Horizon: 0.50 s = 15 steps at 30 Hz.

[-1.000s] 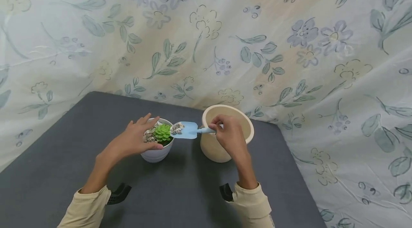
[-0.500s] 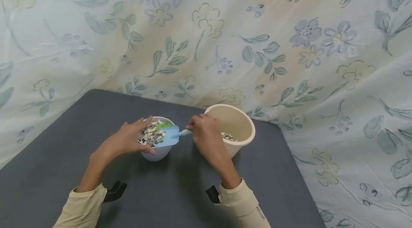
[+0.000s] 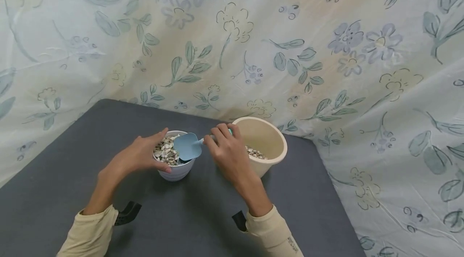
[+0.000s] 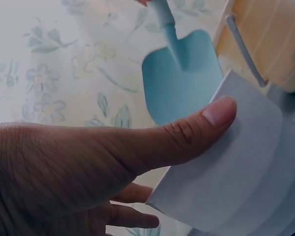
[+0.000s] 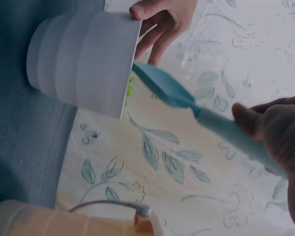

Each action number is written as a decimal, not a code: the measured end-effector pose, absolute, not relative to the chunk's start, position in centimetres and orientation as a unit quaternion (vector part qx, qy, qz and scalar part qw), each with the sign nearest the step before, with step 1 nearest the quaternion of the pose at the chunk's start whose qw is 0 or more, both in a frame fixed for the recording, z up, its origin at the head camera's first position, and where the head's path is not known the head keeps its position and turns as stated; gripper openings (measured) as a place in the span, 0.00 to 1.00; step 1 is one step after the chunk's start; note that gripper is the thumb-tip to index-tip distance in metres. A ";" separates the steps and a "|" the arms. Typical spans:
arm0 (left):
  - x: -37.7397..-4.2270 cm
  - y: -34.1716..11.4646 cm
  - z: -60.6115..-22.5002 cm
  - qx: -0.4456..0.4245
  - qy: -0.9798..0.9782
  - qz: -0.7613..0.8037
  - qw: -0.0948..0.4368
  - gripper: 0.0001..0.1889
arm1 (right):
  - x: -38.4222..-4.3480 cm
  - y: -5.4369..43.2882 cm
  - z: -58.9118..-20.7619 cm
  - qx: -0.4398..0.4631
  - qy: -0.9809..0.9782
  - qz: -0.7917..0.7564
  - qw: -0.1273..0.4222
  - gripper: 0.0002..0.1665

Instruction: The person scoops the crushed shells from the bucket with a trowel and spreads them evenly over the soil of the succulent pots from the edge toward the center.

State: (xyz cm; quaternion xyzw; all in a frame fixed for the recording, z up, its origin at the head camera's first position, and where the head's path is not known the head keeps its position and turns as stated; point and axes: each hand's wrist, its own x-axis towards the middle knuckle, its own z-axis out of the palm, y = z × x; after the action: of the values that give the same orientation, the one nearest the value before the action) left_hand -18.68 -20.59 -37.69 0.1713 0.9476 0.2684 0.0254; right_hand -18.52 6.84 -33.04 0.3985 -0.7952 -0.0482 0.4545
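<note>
A white pot (image 3: 175, 174) stands on the grey table, filled with small pale stones (image 3: 166, 152). My left hand (image 3: 139, 153) holds it by the left side of the rim, thumb against the outer wall (image 4: 246, 147) and fingers reaching round the back edge. My right hand (image 3: 229, 152) grips the handle of a light blue trowel (image 3: 187, 146). Its blade is tilted down over the pot's right side, tip inside the rim, and I see no stones on it. A bit of green plant (image 5: 130, 87) shows at the rim in the right wrist view; the blade hides it from the head.
A cream bucket (image 3: 268, 138) with stones at its bottom stands just right of the pot, behind my right hand. Its grey handle (image 5: 108, 202) hangs at the side. A floral sheet (image 3: 232, 47) covers the wall behind the table (image 3: 119, 128).
The right hand has moved left and tipped the trowel over the pot. The stones on its blade have slid off, and stones now cover the pot's top. The left hand has dropped slightly onto the rim.
</note>
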 end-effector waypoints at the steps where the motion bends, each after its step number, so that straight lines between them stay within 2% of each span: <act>1: -18.7 -20.7 -37.6 0.172 0.947 0.268 0.029 0.68 | -18.5 7.0 -33.0 0.404 -0.786 -0.055 0.464 0.05; 9: -19.7 -21.7 -36.9 0.199 0.945 0.252 0.066 0.69 | -18.6 9.7 -32.6 0.397 -0.764 -0.004 0.509 0.04; 15: -20.8 -22.9 -36.2 0.222 0.943 0.222 0.111 0.70 | -19.1 14.8 -31.7 0.317 -0.796 0.095 0.507 0.08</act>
State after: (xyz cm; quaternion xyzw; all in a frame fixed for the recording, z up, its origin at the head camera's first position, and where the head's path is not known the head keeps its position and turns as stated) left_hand -20.84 -22.90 -36.20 0.2221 0.9428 0.2224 0.1111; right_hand -19.07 14.78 -31.66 0.3172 -0.7956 0.0947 0.5073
